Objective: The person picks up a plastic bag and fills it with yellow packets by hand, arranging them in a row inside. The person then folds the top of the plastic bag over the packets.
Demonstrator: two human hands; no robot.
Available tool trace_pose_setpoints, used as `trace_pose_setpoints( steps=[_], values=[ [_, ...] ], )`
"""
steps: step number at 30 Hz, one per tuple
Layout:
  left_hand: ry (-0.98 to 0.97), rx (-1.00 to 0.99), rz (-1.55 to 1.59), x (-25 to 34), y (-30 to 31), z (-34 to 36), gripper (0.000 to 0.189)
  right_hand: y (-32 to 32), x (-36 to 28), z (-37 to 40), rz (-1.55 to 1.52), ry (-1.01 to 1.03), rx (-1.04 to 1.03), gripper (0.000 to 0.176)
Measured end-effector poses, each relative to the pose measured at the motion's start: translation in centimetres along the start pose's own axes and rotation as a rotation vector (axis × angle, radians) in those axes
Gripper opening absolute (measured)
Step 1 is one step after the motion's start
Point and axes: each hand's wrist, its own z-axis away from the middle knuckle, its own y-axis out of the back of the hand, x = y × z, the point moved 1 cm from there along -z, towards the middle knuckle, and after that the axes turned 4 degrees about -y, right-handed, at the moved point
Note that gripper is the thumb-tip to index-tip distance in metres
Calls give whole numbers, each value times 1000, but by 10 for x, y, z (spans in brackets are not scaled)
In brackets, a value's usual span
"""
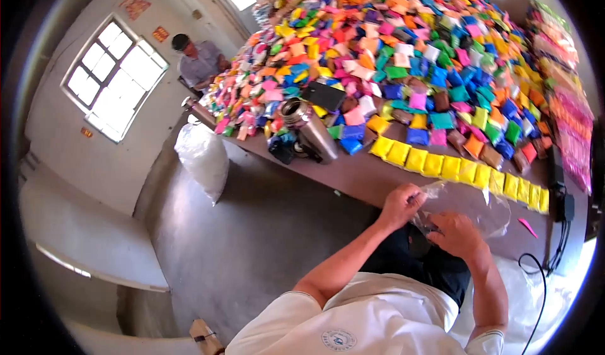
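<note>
A clear plastic bag (496, 215) spreads over the table's near edge, in front of my body. My left hand (403, 205) is closed, pinching the bag's edge between thumb and fingers. Close beside it, my right hand (459, 234) has its fingers bent against the same bag, gripping its near side. Just beyond the bag runs a row of yellow packets (450, 167), lying side by side along the table. A small pink strip (528, 227) lies to the right of the bag.
A big heap of colourful small packets (403, 58) covers the table (359, 175). A steel flask (310, 131) and a black box (322, 95) stand at its left front. Black cables (561, 229) hang at right. A person (200, 62) sits far left, beyond a white sack (201, 156).
</note>
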Motion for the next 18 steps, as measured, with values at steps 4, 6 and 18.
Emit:
trace_pose_setpoints(
  steps=[4,6,18],
  values=[
    [-45,35,46,-6,-3,-1,27,-12,-13,-26,34,82,-39,31],
    [-36,29,66,-8,0,0,28,-21,-17,-32,55,105,-27,33],
    [43,-71,171,-5,6,-2,33,-39,-22,-43,0,104,113,35]
  ],
)
